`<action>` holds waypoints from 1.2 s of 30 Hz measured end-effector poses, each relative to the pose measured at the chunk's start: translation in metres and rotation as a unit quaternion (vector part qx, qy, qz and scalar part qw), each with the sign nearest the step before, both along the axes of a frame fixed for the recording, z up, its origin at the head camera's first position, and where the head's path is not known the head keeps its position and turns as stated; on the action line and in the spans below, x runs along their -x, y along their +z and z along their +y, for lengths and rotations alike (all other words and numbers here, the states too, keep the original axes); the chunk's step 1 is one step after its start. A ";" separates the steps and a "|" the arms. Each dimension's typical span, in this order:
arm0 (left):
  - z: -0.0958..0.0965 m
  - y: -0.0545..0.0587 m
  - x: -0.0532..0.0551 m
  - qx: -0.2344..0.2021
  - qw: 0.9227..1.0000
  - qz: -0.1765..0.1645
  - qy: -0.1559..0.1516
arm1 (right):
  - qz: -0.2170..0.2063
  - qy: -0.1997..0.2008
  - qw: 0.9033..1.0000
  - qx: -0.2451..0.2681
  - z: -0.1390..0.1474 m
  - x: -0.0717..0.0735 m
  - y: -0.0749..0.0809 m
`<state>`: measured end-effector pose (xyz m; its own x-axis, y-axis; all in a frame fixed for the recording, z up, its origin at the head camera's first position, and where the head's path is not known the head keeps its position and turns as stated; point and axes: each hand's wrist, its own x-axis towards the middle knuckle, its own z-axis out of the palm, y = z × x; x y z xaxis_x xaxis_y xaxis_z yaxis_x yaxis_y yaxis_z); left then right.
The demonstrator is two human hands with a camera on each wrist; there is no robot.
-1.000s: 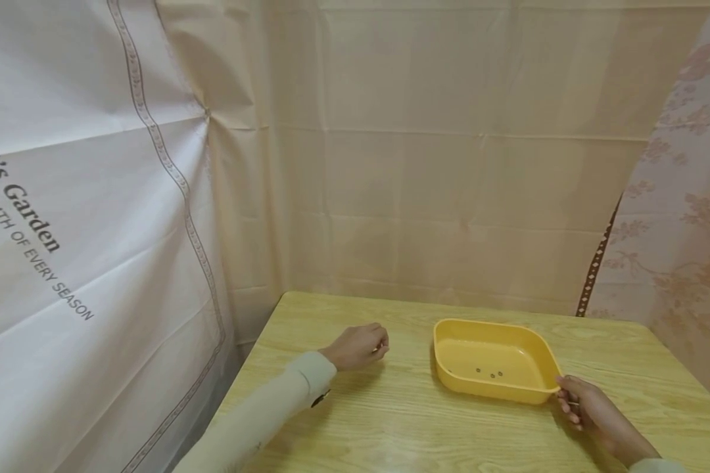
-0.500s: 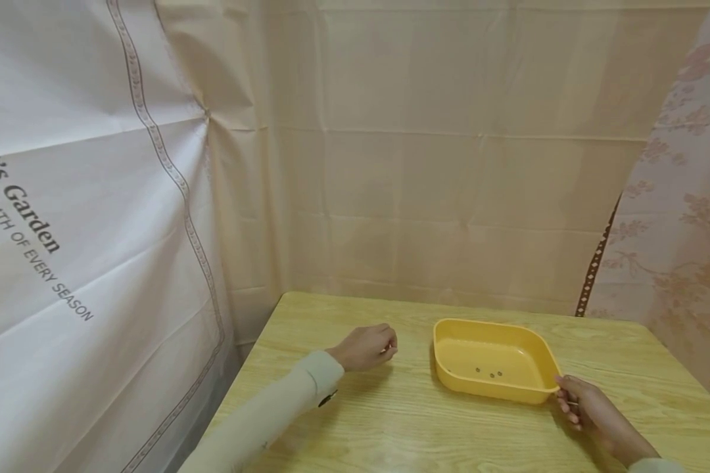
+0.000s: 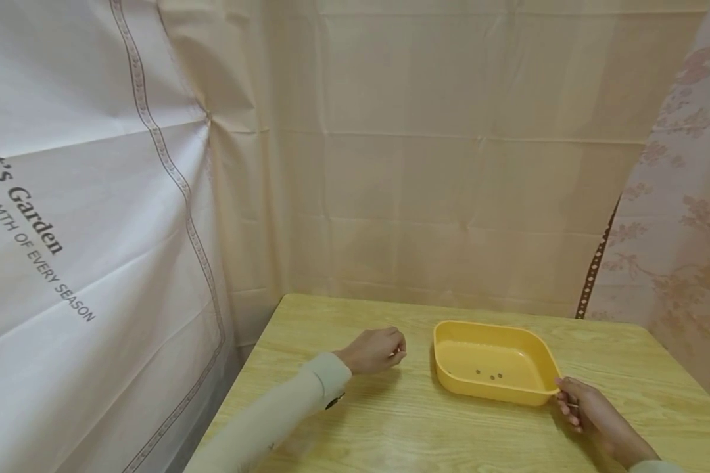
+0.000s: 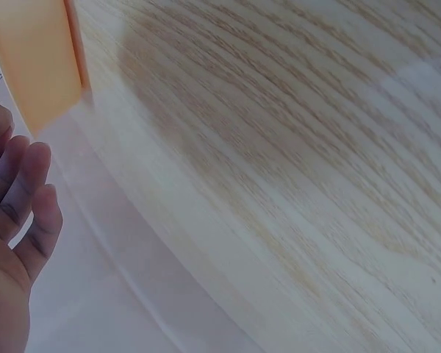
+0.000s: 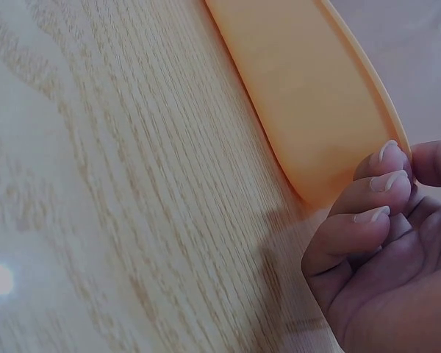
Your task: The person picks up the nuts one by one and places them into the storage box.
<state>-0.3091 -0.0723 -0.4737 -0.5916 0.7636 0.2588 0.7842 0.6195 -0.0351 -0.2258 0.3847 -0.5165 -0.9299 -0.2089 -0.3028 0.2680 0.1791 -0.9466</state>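
A yellow plastic tray (image 3: pixel 485 391) sits on the wooden table, with several tiny dark ring-like pieces (image 3: pixel 492 377) on its floor. My right hand (image 3: pixel 591 410) pinches the tray's rim at the near right corner; in the right wrist view the thumb is outside the wall and curled fingers (image 5: pixel 364 232) are at the other side. Left of the tray, my left hand (image 3: pixel 374 351) hovers above the table, fingers bent and thumb near the fingertips. In the left wrist view this hand (image 4: pixel 15 213) overlaps the tray's edge; I cannot tell whether something small is between the fingertips.
The light wood-grain table (image 3: pixel 402 427) carries the tray and ends at a rounded back edge. A beige cloth (image 3: pixel 426 197) hangs right behind it. White printed cloth (image 3: pixel 94 197) hangs at the left, and floral cloth (image 3: pixel 686 249) at the right.
My left hand has drifted a little to the right, closer to the tray. The right hand keeps its hold on the rim; tray and small pieces have stayed put.
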 end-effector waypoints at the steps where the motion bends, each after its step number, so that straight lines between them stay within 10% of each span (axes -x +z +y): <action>1: 0.001 0.000 0.000 0.001 1.000 -0.001 -0.001 | -0.001 -0.001 1.000 0.000 0.000 0.000 0.000; 36: 0.031 -0.004 -0.003 0.005 0.999 0.000 -0.042 | 0.007 -0.006 1.000 -0.002 -0.002 0.000 0.003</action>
<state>-0.3063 -0.0412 -0.4778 -0.5249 0.8134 0.2505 0.8338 0.5505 -0.0403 -0.2253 0.3823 -0.5135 -0.9361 -0.1972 -0.2911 0.2573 0.1800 -0.9494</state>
